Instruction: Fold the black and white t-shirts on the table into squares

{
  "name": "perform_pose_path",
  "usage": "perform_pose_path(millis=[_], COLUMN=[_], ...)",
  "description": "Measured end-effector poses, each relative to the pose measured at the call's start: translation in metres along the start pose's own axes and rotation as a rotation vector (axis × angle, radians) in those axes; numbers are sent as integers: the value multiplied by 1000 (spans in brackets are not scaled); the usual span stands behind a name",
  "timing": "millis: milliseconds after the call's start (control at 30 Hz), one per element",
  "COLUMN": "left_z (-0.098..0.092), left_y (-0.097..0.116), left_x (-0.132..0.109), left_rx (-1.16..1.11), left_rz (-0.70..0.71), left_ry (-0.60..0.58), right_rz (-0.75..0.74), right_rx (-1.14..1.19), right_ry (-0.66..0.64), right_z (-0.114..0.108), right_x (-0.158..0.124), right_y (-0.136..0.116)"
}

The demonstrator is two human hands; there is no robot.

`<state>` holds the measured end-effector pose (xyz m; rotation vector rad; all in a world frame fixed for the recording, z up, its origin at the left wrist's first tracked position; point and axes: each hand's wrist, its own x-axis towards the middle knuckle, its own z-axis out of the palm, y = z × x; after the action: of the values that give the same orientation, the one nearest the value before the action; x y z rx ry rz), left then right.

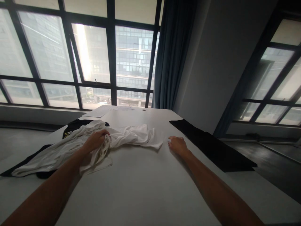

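A crumpled white garment (131, 135) stretches across the white table, its bunched left part lying over dark clothing. My left hand (97, 140) is closed on the garment's gathered middle, with loose folds hanging below the fingers. Whether it is a shirt or another piece cannot be made out. Just beyond the garment's right end is my right hand (178, 145), low over the tabletop, its fingers curled together. Something pale shows at those fingertips, too small and blurred to name. Black clothing (76, 125) with a small yellow mark sticks out from under the white cloth at the left.
A folded black cloth (211, 146) lies along the table's right edge. White papers (97, 111) rest at the far left of the white table (141, 188). Behind stand large windows, one tilted open, a blue curtain (174, 56) and a grey pillar (211, 62).
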<state>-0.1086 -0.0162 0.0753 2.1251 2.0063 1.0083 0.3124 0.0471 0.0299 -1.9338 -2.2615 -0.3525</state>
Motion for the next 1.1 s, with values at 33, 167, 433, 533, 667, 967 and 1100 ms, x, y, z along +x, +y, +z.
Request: perform_pose_path(millis=[33,167,433,533,667,967,1100], left_z=[3,30,34,13,-14,-15,22], left_y=[2,16,3,-5,-16,-8,37], left_x=[-1,-14,-9,1,8,0,-19], left_rx=[18,185,365,416,382,313,347], left_rz=[17,224,202,-27,-226,-152,200], left_ry=[-37,-321,-291,-173,13,218,-2], right_rz=[-44,-330,-235,-69,220,335,-90], right_rx=[56,315,184,59,-28,123,350], right_ry=[41,95,-4,-38,-43,-30,69], right_z=[2,17,13,4,-8,-23,-3], right_x=[-1,-1,6,9,6,-1,2], right_y=[-2,-24,-21,1,50,90,55])
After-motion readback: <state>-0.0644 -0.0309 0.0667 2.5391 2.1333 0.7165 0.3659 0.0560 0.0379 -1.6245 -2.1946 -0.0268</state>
